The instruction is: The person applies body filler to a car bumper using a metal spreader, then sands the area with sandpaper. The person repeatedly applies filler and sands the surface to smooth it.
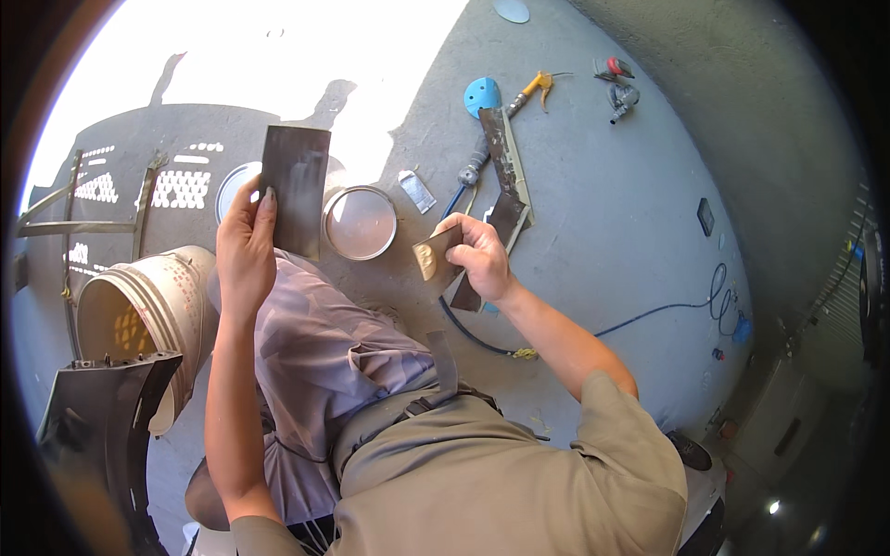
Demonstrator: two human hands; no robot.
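Note:
My left hand (248,246) grips a dark rectangular plate (298,185) upright, thumb on its face. My right hand (477,255) holds a smaller metal spreader (443,271) with a glob of beige paste (426,261) on it. Between and beyond my hands a round metal can (361,222) sits on the floor, with a round lid (226,195) partly hidden behind the left plate and a silver tube (416,190) to the can's right.
A tilted white bucket (185,306) and black panel (93,408) are at left, near a metal stand (97,226). Ahead-right lie dirty strips (506,157), a blue disc (481,94), yellow air gun (540,83), power tools (619,96) and hose (649,308). A wall (705,102) bounds the right.

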